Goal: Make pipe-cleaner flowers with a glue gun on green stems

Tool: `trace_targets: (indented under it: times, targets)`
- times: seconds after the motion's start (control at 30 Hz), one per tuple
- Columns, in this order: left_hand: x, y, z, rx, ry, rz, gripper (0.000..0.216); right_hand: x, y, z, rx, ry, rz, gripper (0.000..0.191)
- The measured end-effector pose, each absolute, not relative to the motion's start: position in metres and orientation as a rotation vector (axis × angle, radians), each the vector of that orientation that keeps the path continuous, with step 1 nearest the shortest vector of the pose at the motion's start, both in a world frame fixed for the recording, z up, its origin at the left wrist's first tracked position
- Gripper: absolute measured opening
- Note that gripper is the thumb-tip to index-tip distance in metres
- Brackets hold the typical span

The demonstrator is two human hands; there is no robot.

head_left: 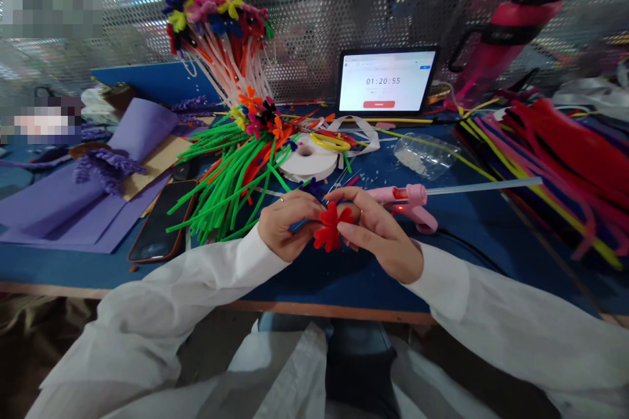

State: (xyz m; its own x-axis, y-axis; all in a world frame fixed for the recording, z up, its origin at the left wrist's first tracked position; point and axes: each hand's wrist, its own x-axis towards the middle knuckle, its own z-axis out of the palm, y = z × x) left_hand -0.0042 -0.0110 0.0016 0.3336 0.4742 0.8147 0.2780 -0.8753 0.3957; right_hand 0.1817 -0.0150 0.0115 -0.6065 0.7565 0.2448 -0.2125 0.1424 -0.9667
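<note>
A red pipe-cleaner flower (328, 229) with several rounded petals is held between my two hands above the front of the table. My left hand (289, 226) pinches its left side, fingers curled. From the other side my right hand (378, 229) grips it, the thumb pressed on a petal and the fingers behind. Just beyond my right hand lies a pink glue gun (410, 200) with a small lit light and a long clear glue stick in its rear. Past my fingers stands a roll of white ribbon (307, 160), with yellow-handled scissors (330, 141) lying by it.
Green pipe cleaners (230, 190) and a bunch of finished flowers (221, 19) are at the left. Farther left lie a phone (160, 222) and purple paper (142, 124). A tablet (388, 82) shows a timer. Red pipe cleaners (565, 150) and a pink bottle (506, 39) are at the right.
</note>
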Motion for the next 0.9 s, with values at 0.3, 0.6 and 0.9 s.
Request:
trace_targets:
  times: [0.3, 0.6, 0.9]
  targets:
    - [-0.0052, -0.0109, 0.0001, 2.413, 0.699, 1.566, 0.008, 0.1829, -0.0157, 0.0109, -0.558, -1.675, 1.56, 0.035]
    - [-0.004, -0.0115, 0.0026, 2.418, 0.688, 1.562, 0.008, 0.183, -0.015, 0.0106, -0.552, -1.639, 1.579, 0.036]
    - [-0.0043, -0.0115, 0.0011, 2.401, 0.675, 1.559, 0.005, 0.1822, -0.0169, 0.0123, -0.59, -1.582, 1.665, 0.036]
